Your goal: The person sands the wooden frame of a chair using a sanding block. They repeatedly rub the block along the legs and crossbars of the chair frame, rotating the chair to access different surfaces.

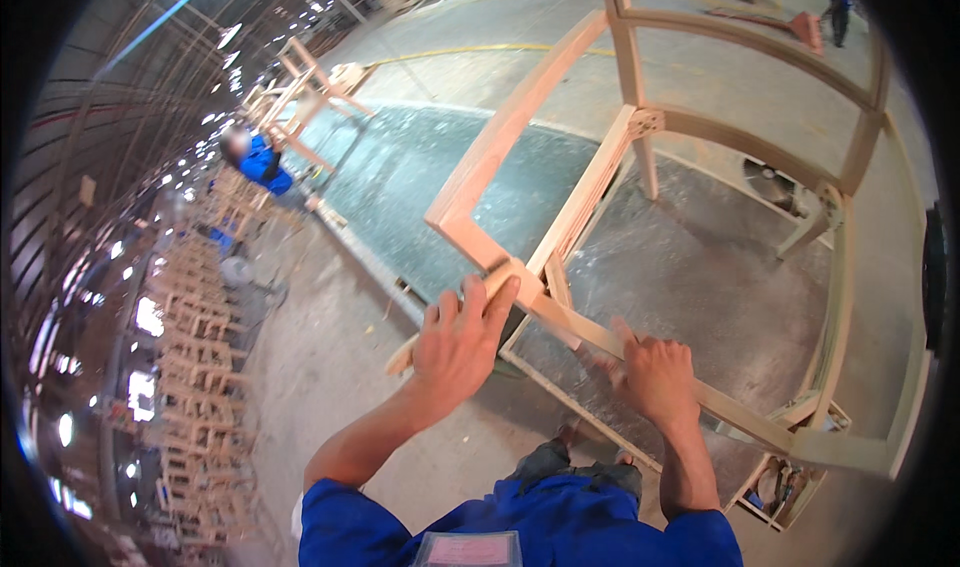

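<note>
A bare wooden chair frame [571, 327] is tilted across the dark worktable in front of me. My left hand [460, 339] is closed around a pale, narrow wooden piece [402, 355] at the corner of the frame. Whether that piece is part of the chair or separate, I cannot tell. A small dark edge shows beside my left fingertips. Farther right, my right hand [655, 379] grips the long near rail [740, 415], its fingers somewhat blurred. A reddish bent wooden arm [520, 112] rises from the left corner toward the back.
The worktable [690, 267] has a greenish section [430, 162] reaching away left. A circular blade [770, 182] shows beyond the frame. An open tool box [775, 492] sits low at right. A person in blue [262, 162] works at far left, near stacked chair frames [205, 367].
</note>
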`<state>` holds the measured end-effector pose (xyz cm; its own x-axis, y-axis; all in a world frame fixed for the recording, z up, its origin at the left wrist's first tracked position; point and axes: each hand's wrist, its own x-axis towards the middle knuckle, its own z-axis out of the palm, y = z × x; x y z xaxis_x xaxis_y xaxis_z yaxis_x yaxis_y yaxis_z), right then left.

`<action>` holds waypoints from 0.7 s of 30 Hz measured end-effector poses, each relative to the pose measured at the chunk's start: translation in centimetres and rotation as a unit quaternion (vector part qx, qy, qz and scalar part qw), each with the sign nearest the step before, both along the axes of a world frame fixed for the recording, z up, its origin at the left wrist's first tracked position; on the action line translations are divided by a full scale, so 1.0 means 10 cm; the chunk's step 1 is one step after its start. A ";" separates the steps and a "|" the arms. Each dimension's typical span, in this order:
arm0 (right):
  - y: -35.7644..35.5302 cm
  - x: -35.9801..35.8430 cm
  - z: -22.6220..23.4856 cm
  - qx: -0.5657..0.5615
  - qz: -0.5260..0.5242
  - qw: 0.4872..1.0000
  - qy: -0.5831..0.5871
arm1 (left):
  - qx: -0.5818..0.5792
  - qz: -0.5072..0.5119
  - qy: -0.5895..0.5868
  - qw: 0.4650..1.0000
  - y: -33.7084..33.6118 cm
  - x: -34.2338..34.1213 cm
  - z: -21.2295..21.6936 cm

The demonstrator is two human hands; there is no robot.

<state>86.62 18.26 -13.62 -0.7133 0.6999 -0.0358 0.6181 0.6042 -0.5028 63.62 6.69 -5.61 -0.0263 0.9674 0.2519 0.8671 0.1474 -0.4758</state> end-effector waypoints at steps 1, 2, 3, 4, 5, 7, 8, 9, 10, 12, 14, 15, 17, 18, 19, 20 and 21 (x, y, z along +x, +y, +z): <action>-0.02 0.03 -0.06 0.023 0.008 0.999 0.033 | -0.004 0.012 0.007 1.000 0.04 0.03 0.08; 0.00 0.06 -0.14 0.052 0.016 0.996 0.067 | -0.001 0.024 0.015 1.000 0.13 0.06 0.21; 0.02 0.09 -0.19 0.080 0.021 0.991 0.101 | 0.016 0.029 0.023 0.999 0.21 0.05 0.40; 0.04 0.10 -0.21 0.072 0.028 0.991 0.113 | 0.026 0.044 0.049 0.998 0.26 0.08 0.44; 0.05 0.11 -0.21 0.065 0.033 0.990 0.122 | 0.038 0.057 0.071 0.995 0.29 0.10 0.44; 0.07 0.12 -0.21 0.053 0.041 0.989 0.134 | 0.036 0.090 0.094 0.991 0.25 0.16 0.25; 0.07 0.12 -0.18 0.048 0.042 0.989 0.135 | 0.020 0.083 0.083 0.993 0.21 0.20 0.09; 0.07 0.13 -0.17 0.045 0.043 0.989 0.136 | 0.006 0.078 0.072 0.994 0.18 0.25 -0.04; 0.08 0.14 -0.16 0.038 0.044 0.989 0.138 | -0.007 0.071 0.059 0.996 0.16 0.30 -0.08; 0.08 0.15 -0.19 0.027 0.045 0.989 0.138 | 0.008 0.085 0.088 0.992 0.36 0.30 0.24; 0.09 0.15 -0.20 0.035 0.048 0.988 0.143 | 0.063 0.086 0.128 0.986 0.51 0.24 0.56; 0.08 0.16 -0.20 0.038 0.048 0.987 0.147 | 0.089 0.092 0.114 0.985 0.54 0.23 0.58; 0.08 0.17 -0.19 0.041 0.050 0.987 0.144 | 0.046 0.107 0.138 0.983 0.41 0.27 0.26; 0.06 0.14 -0.21 0.049 0.053 0.988 0.137 | 0.031 0.118 0.144 0.982 0.27 0.25 0.01; 0.06 0.14 -0.21 0.042 0.056 0.988 0.135 | 0.018 0.072 0.113 0.991 0.23 0.35 -0.05; 0.06 0.14 -0.20 0.036 0.059 0.989 0.133 | 0.020 0.082 0.121 0.989 0.22 0.30 -0.01; 0.07 0.14 -0.20 0.029 0.062 0.989 0.131 | 0.022 0.091 0.129 0.987 0.20 0.19 0.10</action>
<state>88.02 18.94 -15.61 -0.7736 0.6015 0.1994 0.3897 0.6996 -0.5989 65.53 8.71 -4.63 -0.1286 0.9405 0.3145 0.6756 0.3152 -0.6665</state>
